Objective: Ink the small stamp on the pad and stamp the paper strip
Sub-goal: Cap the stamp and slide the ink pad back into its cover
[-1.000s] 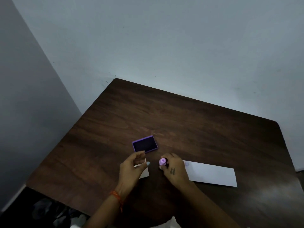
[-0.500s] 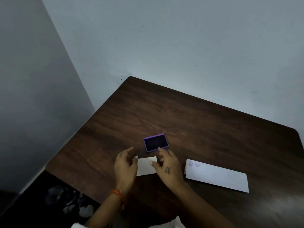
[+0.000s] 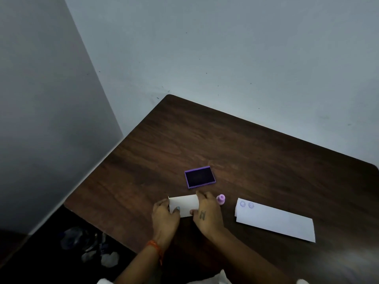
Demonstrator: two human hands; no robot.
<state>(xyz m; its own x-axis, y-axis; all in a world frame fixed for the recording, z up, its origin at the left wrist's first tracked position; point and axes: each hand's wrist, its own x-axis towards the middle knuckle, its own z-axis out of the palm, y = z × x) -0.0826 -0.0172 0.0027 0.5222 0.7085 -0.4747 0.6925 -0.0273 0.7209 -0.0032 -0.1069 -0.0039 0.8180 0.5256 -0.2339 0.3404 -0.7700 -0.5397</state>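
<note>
Head view, left hand (image 3: 165,216), right hand (image 3: 207,214) pinching card (image 3: 184,204)

Upright stamp (image 3: 220,199) between pad (image 3: 200,177), strip (image 3: 274,220)

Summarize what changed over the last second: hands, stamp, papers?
The right hand let go of the small stamp, which now stands on the table beside it. Both hands, the left hand too, now hold the small white paper by its ends. The ink pad stayed open and the paper strip stayed flat; two prints show at its left end.
</note>
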